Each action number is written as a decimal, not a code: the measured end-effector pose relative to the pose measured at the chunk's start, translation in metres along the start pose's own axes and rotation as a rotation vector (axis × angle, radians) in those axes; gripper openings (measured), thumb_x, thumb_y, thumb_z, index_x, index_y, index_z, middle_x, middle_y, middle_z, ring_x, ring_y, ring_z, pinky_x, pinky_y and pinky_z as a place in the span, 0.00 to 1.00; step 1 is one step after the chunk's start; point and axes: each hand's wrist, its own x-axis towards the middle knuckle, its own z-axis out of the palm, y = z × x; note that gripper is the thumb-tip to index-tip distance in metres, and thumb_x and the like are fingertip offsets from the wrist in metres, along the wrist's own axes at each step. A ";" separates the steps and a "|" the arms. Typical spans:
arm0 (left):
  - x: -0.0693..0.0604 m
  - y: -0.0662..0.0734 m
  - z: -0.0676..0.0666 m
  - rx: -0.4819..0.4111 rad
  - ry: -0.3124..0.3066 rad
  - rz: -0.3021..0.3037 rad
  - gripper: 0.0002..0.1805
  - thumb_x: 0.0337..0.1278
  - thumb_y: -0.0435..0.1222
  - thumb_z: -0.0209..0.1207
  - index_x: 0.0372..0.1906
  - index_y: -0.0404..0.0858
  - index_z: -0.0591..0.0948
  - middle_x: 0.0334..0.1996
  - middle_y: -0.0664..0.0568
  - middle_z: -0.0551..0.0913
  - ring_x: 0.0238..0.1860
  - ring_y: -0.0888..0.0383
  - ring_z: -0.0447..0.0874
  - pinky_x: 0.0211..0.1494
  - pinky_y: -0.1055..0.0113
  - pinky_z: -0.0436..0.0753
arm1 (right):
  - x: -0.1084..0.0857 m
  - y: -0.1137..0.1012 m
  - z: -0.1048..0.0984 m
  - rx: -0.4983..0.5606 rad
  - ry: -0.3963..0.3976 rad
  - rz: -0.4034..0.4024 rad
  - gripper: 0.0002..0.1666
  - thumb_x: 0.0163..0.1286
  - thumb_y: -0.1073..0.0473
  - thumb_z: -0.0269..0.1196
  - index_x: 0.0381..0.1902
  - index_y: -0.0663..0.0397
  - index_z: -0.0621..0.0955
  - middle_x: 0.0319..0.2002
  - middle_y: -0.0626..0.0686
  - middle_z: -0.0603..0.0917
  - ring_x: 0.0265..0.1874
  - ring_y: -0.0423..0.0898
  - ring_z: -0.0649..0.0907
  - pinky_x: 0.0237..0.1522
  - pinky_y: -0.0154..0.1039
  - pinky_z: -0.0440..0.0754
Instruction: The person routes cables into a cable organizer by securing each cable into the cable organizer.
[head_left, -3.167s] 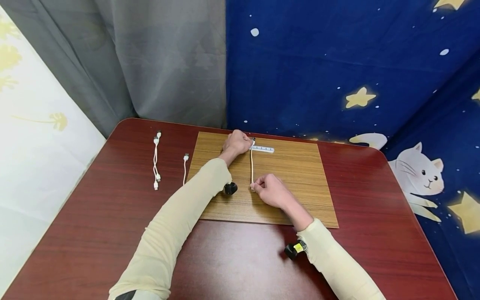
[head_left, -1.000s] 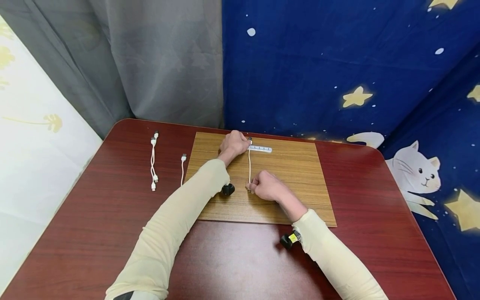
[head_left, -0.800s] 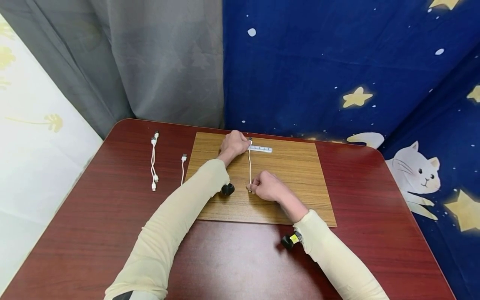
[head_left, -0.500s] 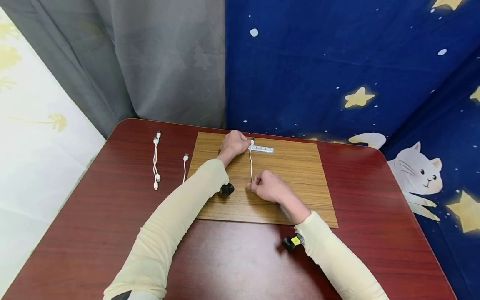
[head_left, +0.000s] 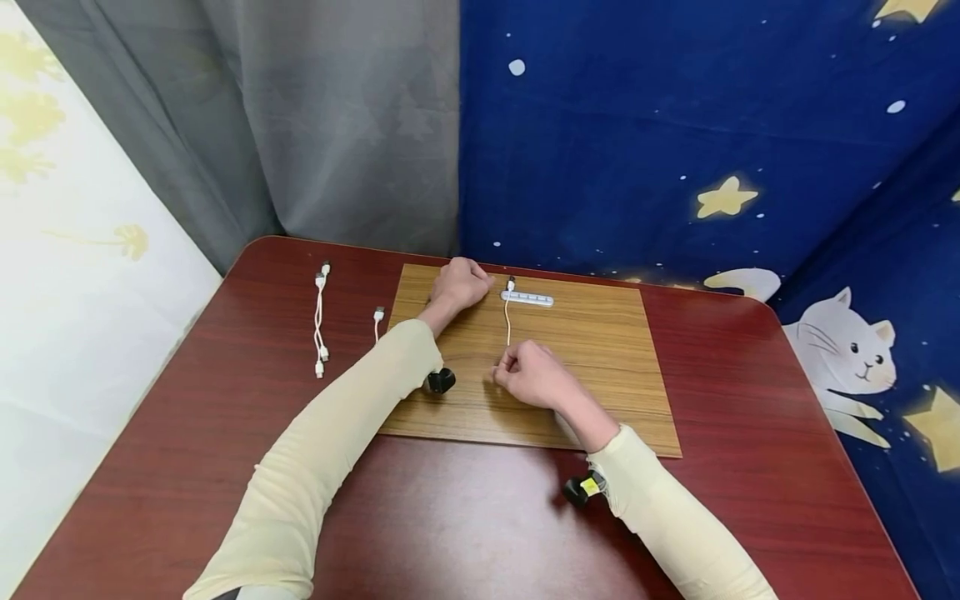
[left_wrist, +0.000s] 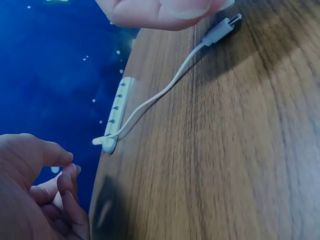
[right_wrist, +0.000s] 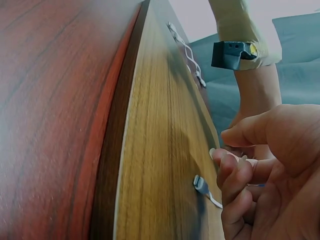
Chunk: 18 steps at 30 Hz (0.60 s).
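A white cable organizer [head_left: 534, 299] lies near the far edge of a wood-grain board [head_left: 600, 358]. Its leftmost slot holds a short white charging cable [head_left: 507, 321], whose USB plug [head_left: 512, 283] points away from me. My left hand [head_left: 459, 285] hovers left of the organizer, thumb and index close together with nothing between them, as the left wrist view shows. My right hand [head_left: 534, 375] is over the cable's near end with fingers loosely bent. In the right wrist view the small connector [right_wrist: 201, 185] lies on the board, apart from those fingers.
Two white cables [head_left: 318, 321] lie side by side on the red-brown table [head_left: 187, 433] at left. Another white cable [head_left: 378, 321] lies beside the board, partly hidden by my left sleeve. Curtains hang right behind the table's far edge.
My left hand has let go near the USB plug and drawn back to the left. My right fingers have come off the cable's near end. The cable stays in the organizer, now slightly bowed.
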 end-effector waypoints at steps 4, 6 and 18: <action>-0.004 -0.007 -0.010 0.004 0.012 0.038 0.11 0.65 0.47 0.65 0.35 0.43 0.85 0.36 0.52 0.83 0.38 0.52 0.79 0.43 0.57 0.77 | 0.000 -0.002 0.004 0.005 -0.002 -0.015 0.15 0.70 0.54 0.66 0.22 0.48 0.83 0.21 0.42 0.80 0.23 0.43 0.76 0.31 0.41 0.73; -0.007 -0.011 -0.016 0.005 0.016 0.047 0.12 0.65 0.47 0.64 0.35 0.43 0.85 0.35 0.51 0.83 0.38 0.51 0.79 0.43 0.57 0.77 | 0.001 -0.003 0.006 0.013 -0.004 -0.031 0.15 0.70 0.55 0.66 0.22 0.48 0.82 0.21 0.42 0.80 0.22 0.43 0.76 0.30 0.40 0.73; -0.014 -0.036 -0.048 -0.001 0.021 0.027 0.12 0.64 0.49 0.64 0.37 0.45 0.85 0.36 0.53 0.85 0.39 0.50 0.80 0.44 0.52 0.78 | 0.003 -0.012 0.014 0.068 -0.004 -0.055 0.12 0.70 0.55 0.67 0.26 0.48 0.81 0.22 0.43 0.81 0.24 0.42 0.78 0.32 0.41 0.75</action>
